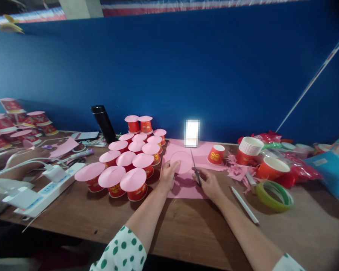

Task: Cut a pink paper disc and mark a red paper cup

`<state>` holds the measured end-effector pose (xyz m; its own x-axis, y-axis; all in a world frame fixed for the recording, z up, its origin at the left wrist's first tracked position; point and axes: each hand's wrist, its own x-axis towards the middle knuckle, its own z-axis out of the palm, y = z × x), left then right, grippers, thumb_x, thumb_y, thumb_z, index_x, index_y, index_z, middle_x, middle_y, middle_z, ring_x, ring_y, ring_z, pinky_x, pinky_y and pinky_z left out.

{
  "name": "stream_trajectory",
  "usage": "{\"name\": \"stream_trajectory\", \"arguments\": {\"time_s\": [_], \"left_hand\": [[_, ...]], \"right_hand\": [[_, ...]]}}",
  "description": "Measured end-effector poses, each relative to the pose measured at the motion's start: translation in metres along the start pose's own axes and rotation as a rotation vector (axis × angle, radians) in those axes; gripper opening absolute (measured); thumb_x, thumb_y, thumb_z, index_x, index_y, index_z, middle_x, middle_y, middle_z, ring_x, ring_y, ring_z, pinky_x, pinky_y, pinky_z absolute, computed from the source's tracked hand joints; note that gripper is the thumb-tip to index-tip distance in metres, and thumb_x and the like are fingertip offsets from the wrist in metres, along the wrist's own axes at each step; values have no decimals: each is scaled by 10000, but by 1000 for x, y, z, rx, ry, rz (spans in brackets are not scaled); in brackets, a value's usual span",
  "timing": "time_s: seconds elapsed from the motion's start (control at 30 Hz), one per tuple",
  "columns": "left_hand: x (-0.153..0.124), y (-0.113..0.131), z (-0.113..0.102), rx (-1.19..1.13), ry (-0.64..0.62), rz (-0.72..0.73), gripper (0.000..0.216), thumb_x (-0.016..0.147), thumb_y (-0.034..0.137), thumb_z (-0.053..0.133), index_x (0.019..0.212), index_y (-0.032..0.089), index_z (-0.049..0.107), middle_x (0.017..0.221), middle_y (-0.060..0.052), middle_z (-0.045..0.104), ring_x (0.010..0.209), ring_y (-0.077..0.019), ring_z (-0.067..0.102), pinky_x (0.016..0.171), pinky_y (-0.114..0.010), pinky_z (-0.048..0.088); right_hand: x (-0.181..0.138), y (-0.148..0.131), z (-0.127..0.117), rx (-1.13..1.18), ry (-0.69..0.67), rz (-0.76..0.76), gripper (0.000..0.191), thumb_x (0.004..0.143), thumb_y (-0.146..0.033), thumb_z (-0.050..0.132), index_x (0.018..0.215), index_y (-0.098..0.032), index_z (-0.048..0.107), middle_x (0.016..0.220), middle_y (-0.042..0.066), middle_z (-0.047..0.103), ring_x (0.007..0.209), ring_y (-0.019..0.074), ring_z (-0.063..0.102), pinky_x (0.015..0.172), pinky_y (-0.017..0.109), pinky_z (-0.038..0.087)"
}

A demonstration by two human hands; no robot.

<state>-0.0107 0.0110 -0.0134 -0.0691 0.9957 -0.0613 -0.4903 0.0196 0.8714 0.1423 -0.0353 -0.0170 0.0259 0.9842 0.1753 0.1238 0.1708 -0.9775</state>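
My left hand (169, 174) pinches the left edge of a round piece of pink paper (183, 162), held up over the table. In my right hand (208, 182) is a pair of scissors (196, 171), blades pointing away from me along the right side of the paper circle. Whether the blades touch the paper I cannot tell. Beneath both hands lie larger sheets of pink paper (186, 193). Just beyond to the right, a red paper cup (216, 154) stands upright on the pink sheet. Pink paper scraps (238, 170) lie right of my right hand.
Several upside-down red cups with pink discs (133, 180) stand to the left. Further left are a power strip (49, 190) and another person's hand (26, 160). A black flask (103, 124) and a bright phone (192, 133) stand behind. Rightward are stacked cups (250, 148), tape (274, 195) and a white pen (245, 205).
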Motion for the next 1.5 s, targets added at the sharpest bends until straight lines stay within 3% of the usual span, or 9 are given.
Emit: {"name": "stream_trajectory", "arguments": {"time_s": [0.17,0.6,0.83,1.1,1.5], "left_hand": [[0,-1,-1,-12,-20,13,316,568,362,789,710,133,625,535,21,559,497,-103,517,509,-231,409],[0,-2,0,-36,-30,15,311,568,352,789,665,132,591,548,13,584,483,-96,519,487,-220,408],[3,-4,-2,3,-16,12,298,590,354,775,700,131,609,505,36,533,446,-90,487,463,-224,400],[0,-1,1,-22,-12,10,312,568,344,783,621,150,546,517,29,554,453,-84,495,447,-206,388],[0,-2,1,-24,-33,-18,316,570,331,780,759,139,616,586,5,620,493,-116,560,485,-231,439]], "right_hand": [[-1,0,2,109,-57,85,515,664,-475,725,1064,-164,632,605,-44,510,470,93,463,437,228,405],[-1,2,2,95,-44,85,549,645,-491,726,1068,-153,631,588,-45,517,451,90,449,420,226,396],[0,-1,0,-35,-33,13,502,673,-508,686,1018,-145,656,565,-36,509,501,110,449,476,236,381],[0,1,1,31,-39,58,542,671,-485,698,1077,-133,628,572,-46,489,484,103,443,453,233,399],[0,4,0,-30,-30,48,504,681,-434,707,1073,-125,641,585,-30,518,505,105,449,439,217,391]]}}
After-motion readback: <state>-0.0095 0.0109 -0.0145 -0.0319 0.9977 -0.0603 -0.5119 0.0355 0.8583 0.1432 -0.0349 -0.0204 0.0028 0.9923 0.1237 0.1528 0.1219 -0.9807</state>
